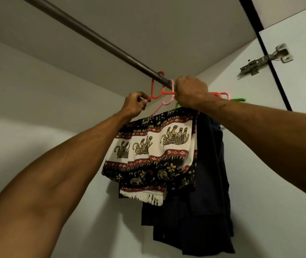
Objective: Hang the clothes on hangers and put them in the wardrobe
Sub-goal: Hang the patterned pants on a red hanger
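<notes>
Up near the right end of the rail [96,40], close under the top panel of the wardrobe [167,25]: hanging-up step, by the look of it, close to its finish for this piece. Draped over a hanger and down below the rail: elephant-print garment [154,146], with dark garments [211,164] just beside it, toward the side wall. Hooked over the rail: orange hanger [151,88], with a pink hanger [156,110] touching it and a green hanger [239,100] peeking out beyond the right wrist.

Pinches the outer end of the orange hanger with the left hand [134,104], fingers curled in, thumb and forefinger together on the plastic. Wraps the right hand [191,93] in a fist over the rail at the cluster of hooks; fingers together and clamped, though cannot tell whether on the rail alone or on a hook as well, with all of that hidden under the knuckles.

Probably calls next for seating the hook squarely, sliding the hangers toward the side wall, then letting go with both hands gently enough to avoid tangling the bunched hooks or tipping the garment off.
</notes>
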